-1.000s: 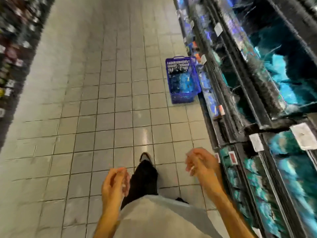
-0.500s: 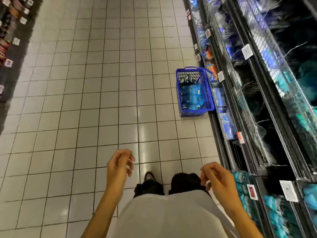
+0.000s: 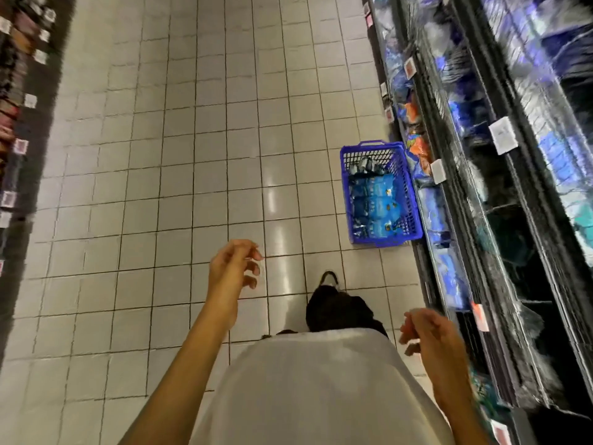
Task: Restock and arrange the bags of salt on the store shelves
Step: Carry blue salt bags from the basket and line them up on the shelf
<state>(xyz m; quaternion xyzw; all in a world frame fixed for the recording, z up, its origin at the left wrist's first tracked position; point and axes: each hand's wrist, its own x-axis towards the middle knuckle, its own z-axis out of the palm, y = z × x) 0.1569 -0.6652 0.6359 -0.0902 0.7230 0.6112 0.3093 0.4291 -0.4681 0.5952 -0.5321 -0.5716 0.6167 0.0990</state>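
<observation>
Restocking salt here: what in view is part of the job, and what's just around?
Job:
blue plastic basket on the floor
light blue bags inside it
dark shelving on the right
left hand and right hand, both empty

Just around:
orange packets
dark shelving across the aisle

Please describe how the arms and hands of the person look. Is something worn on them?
Both forearms are bare up to the frame edge; no sleeve reaches them. The left hand and the right hand wear no gloves. No watch or bracelet shows. The picture is too blurred to tell rings.

Blue basket (image 3: pixel 415 200) of salt bags (image 3: pixel 373 200) on floor beside shelves (image 3: pixel 500 220); both hands empty, loosely curled.
</observation>
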